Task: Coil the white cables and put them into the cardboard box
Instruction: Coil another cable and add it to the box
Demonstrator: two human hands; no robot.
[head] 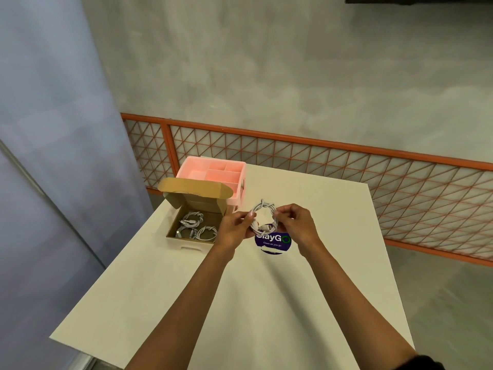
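Observation:
A white cable (262, 209) wound into a small ring hangs in the air over the middle of the table. My left hand (234, 228) pinches its left side and my right hand (297, 222) pinches its right side. To the left stands the open cardboard box (186, 243) with its lid flap raised. Inside it lie several coiled white cables (197, 225).
A pink compartment organiser (213, 174) stands behind the box at the table's far left corner. A round blue sticker (272, 243) lies on the white table (266, 303) under my hands. An orange mesh fence (346, 169) runs beyond the far edge.

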